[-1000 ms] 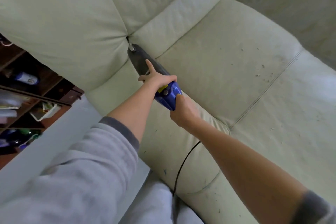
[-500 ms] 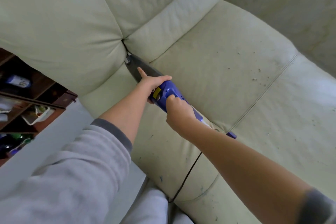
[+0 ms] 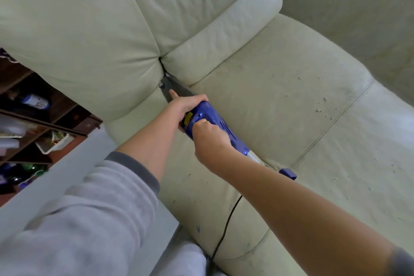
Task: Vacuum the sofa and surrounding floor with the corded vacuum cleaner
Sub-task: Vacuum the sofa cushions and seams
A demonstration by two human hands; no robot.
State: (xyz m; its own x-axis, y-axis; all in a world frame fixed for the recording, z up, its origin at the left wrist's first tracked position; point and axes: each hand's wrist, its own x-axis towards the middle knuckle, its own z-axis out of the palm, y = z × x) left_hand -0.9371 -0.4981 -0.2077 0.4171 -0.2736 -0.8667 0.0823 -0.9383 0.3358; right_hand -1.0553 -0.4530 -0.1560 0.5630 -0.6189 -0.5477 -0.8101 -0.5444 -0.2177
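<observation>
A pale green leather sofa (image 3: 280, 87) fills the view, its seat speckled with crumbs. The blue hand-held vacuum cleaner (image 3: 210, 119) lies along the seat, its dark nozzle (image 3: 170, 87) pushed into the crevice where armrest, backrest and seat meet. My left hand (image 3: 186, 105) grips the front of the blue body, index finger stretched along the nozzle. Behind it, my right hand (image 3: 210, 143) holds the handle. The black cord (image 3: 226, 226) runs from the vacuum down over the seat's front edge.
A dark wooden shelf unit (image 3: 44, 123) with bottles and a white tray stands to the left of the sofa's armrest. A grey ledge (image 3: 74, 163) runs between the shelf and the sofa. A rough wall (image 3: 358, 6) rises behind the sofa on the right.
The nozzle has gone deeper into the crevice between the cushions. My right hand has shifted up along the vacuum's body, closer to my left hand.
</observation>
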